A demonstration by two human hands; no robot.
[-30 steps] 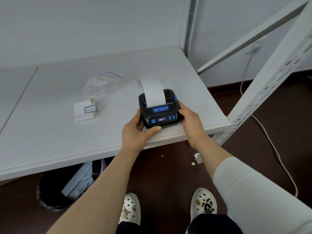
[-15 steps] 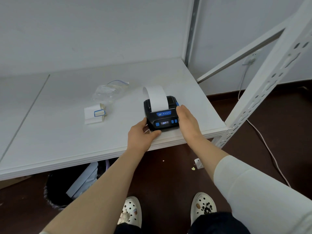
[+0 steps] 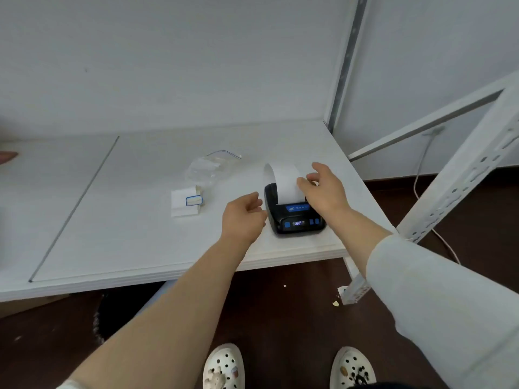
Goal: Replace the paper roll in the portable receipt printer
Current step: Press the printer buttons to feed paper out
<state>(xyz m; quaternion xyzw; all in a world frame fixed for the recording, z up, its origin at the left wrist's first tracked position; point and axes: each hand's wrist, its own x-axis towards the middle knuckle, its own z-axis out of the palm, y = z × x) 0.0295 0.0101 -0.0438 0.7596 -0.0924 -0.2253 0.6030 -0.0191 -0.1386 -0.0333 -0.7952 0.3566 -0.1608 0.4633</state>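
The black portable receipt printer (image 3: 295, 220) with blue buttons stands near the front right corner of the white table (image 3: 126, 220). Its lid is down, and a white paper strip (image 3: 285, 181) curls up and back out of its slot. My right hand (image 3: 325, 189) hovers over the printer's right side with fingers spread and the thumb at the strip's right edge. Just left of the printer is my left hand (image 3: 243, 217), loosely curled, apart from the printer and holding nothing.
A small white paper roll with a blue-edged label (image 3: 187, 203) lies left of the printer, a clear plastic bag (image 3: 209, 169) behind it. A white perforated shelf post (image 3: 460, 178) and a cable (image 3: 421, 169) are at the right. A black bin (image 3: 118, 313) sits under the table.
Both hands have let go of the printer's sides. My right hand rose to the paper strip and my left hand drew slightly away to the left. The camera pulled back.
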